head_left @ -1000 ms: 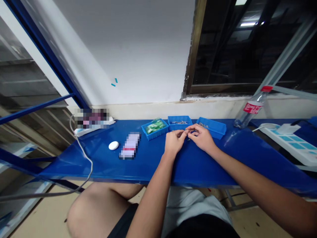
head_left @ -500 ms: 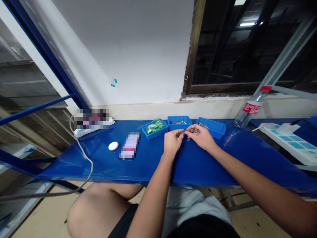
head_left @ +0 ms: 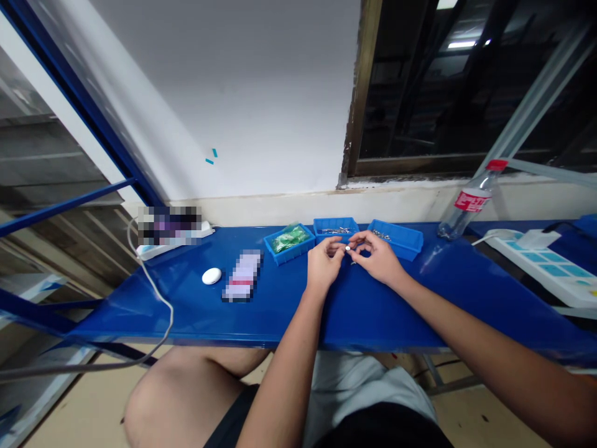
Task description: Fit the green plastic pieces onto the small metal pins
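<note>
My left hand (head_left: 323, 264) and my right hand (head_left: 377, 256) meet above the blue table (head_left: 280, 311), both closed at the fingertips. Pinched between them is a small, shiny, whitish piece (head_left: 347, 248), too small to name. Behind my hands stands a blue bin of thin metal parts (head_left: 338, 230). Right of it, partly behind my right hand, another blue bin (head_left: 405, 239) holds small metal pieces. On the left a third blue bin (head_left: 286, 253) contains green plastic packets (head_left: 293, 236). A tiny bit of something lies on the table just below my fingertips.
A plastic bottle with a red cap (head_left: 471, 202) stands at the back right, near a white power strip (head_left: 555, 267). To the left lie a white round case (head_left: 211, 276), a blurred-out phone-shaped item (head_left: 243, 277) and a cable (head_left: 165, 302). A wall rises behind the table.
My fingertips have shifted slightly, and the whitish piece between them now shows more plainly. The whole view has moved a little; the bins and bottle stay in place.
</note>
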The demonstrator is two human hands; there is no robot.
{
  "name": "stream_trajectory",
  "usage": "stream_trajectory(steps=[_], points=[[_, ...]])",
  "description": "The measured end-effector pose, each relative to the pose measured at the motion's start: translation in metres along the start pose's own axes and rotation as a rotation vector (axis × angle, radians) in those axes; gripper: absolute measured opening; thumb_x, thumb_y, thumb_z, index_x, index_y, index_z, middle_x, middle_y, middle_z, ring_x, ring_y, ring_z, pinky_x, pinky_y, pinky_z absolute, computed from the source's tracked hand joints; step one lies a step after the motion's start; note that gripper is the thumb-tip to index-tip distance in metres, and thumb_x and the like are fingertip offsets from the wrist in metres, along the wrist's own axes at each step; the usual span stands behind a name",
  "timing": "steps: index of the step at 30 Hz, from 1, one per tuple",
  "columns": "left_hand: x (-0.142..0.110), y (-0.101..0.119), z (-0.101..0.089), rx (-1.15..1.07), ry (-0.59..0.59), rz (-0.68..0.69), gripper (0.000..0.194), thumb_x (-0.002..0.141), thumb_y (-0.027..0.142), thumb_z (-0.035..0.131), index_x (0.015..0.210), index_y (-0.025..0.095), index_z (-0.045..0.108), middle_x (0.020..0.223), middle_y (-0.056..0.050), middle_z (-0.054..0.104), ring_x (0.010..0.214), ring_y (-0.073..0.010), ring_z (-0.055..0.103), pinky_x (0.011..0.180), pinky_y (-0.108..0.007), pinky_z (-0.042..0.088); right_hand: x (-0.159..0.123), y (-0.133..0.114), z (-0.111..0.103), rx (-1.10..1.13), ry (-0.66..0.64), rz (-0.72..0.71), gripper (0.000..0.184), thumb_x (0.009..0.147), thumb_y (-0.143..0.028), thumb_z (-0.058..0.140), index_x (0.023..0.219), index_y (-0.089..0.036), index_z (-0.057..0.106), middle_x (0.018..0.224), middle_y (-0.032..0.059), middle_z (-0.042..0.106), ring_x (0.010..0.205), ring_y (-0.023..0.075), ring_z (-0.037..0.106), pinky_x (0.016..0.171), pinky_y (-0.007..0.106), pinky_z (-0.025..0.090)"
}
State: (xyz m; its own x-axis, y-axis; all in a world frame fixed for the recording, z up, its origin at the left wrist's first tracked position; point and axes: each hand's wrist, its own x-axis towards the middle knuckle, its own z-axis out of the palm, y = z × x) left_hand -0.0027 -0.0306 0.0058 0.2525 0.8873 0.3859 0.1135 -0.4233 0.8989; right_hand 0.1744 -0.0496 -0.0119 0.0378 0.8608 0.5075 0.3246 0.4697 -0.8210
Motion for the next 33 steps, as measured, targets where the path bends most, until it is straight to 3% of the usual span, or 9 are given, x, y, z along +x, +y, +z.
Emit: stream_trajectory(steps=[5, 8, 11, 15, 19, 23, 28, 30, 33], points=[[-0.001, -0.001, -0.001, 0.137, 0.018, 0.019, 0.021, 0.096, 0.020, 0.067, 0.116, 0.018, 0.074, 0.106, -0.007, 0.081, 0.093, -0.0182, 0.078, 0.091, -0.031, 0.062, 0.005, -0.005, -0.006, -0.147, 0.042, -0.076, 0.024, 0.086, -0.032, 0.073, 0.108, -0.024, 0.065, 0.100, 0.0055, 0.072, 0.084, 0.0221, 0.067, 0.074, 0.037, 0.056], [-0.002, -0.005, -0.002, 0.398, 0.024, 0.067, 0.020, 0.093, 0.024, 0.071, 0.112, 0.020, 0.077, 0.116, -0.009, 0.079, 0.108, -0.0242, 0.073, 0.104, -0.040, 0.056, 0.011, -0.005, -0.023, -0.367, 0.142, -0.141, 0.017, 0.087, -0.026, 0.068, 0.104, -0.025, 0.068, 0.098, 0.0056, 0.071, 0.080, 0.0230, 0.064, 0.078, 0.039, 0.054], [-0.004, -0.010, -0.002, 0.610, -0.015, 0.057, 0.023, 0.088, 0.026, 0.076, 0.111, 0.022, 0.079, 0.121, -0.010, 0.077, 0.117, -0.0305, 0.067, 0.109, -0.048, 0.051, 0.015, 0.003, -0.045, -0.609, 0.227, -0.203, 0.011, 0.085, -0.019, 0.062, 0.091, -0.024, 0.071, 0.097, 0.0085, 0.071, 0.094, 0.0286, 0.064, 0.089, 0.043, 0.051], [-0.004, -0.017, -0.003, 0.642, -0.106, 0.064, 0.025, 0.089, 0.013, 0.068, 0.108, 0.023, 0.081, 0.113, -0.009, 0.078, 0.107, -0.0274, 0.071, 0.103, -0.042, 0.054, 0.015, 0.017, -0.065, -0.833, 0.273, -0.142, 0.011, 0.084, -0.019, 0.064, 0.088, -0.024, 0.073, 0.097, 0.0108, 0.073, 0.103, 0.0340, 0.059, 0.095, 0.049, 0.045], [-0.002, -0.023, -0.004, 0.612, -0.099, 0.055, 0.031, 0.092, 0.008, 0.060, 0.106, 0.025, 0.082, 0.108, -0.007, 0.080, 0.101, -0.0245, 0.074, 0.101, -0.037, 0.056, 0.013, 0.018, -0.064, -0.853, 0.269, -0.150, 0.010, 0.089, -0.026, 0.064, 0.090, -0.024, 0.074, 0.098, 0.0114, 0.073, 0.105, 0.0353, 0.057, 0.095, 0.051, 0.044], [-0.002, -0.024, -0.004, 0.588, -0.068, 0.054, 0.032, 0.094, 0.008, 0.059, 0.108, 0.024, 0.082, 0.110, -0.008, 0.080, 0.103, -0.0250, 0.075, 0.100, -0.036, 0.057, 0.011, 0.005, -0.050, -0.709, 0.106, -0.244, 0.013, 0.094, -0.027, 0.061, 0.095, -0.025, 0.074, 0.097, 0.0092, 0.073, 0.100, 0.0312, 0.062, 0.094, 0.048, 0.049], [-0.003, -0.017, -0.004, 0.565, -0.042, 0.046, 0.032, 0.089, 0.003, 0.062, 0.105, 0.022, 0.080, 0.111, -0.008, 0.078, 0.099, -0.0216, 0.074, 0.100, -0.033, 0.057, 0.001, -0.001, -0.029, -0.498, -0.378, -0.188, 0.019, 0.093, -0.040, 0.070, 0.106, -0.028, 0.077, 0.091, 0.0053, 0.071, 0.073, 0.0211, 0.065, 0.071, 0.036, 0.054], [-0.004, -0.014, -0.004, 0.560, -0.030, 0.048, 0.028, 0.090, 0.005, 0.062, 0.104, 0.021, 0.080, 0.111, -0.008, 0.078, 0.098, -0.0213, 0.074, 0.099, -0.033, 0.057, -0.001, 0.003, -0.024, -0.455, -0.436, -0.182, 0.018, 0.092, -0.040, 0.070, 0.102, -0.029, 0.080, 0.095, 0.0053, 0.073, 0.072, 0.0200, 0.066, 0.071, 0.035, 0.055], [-0.004, -0.013, -0.003, 0.555, -0.011, 0.055, 0.024, 0.092, 0.009, 0.063, 0.105, 0.021, 0.079, 0.113, -0.010, 0.076, 0.099, -0.0220, 0.073, 0.099, -0.034, 0.057, 0.001, 0.010, -0.022, -0.402, -0.422, -0.180, 0.014, 0.092, -0.036, 0.070, 0.097, -0.030, 0.081, 0.098, 0.0054, 0.077, 0.078, 0.0216, 0.070, 0.076, 0.036, 0.057]])
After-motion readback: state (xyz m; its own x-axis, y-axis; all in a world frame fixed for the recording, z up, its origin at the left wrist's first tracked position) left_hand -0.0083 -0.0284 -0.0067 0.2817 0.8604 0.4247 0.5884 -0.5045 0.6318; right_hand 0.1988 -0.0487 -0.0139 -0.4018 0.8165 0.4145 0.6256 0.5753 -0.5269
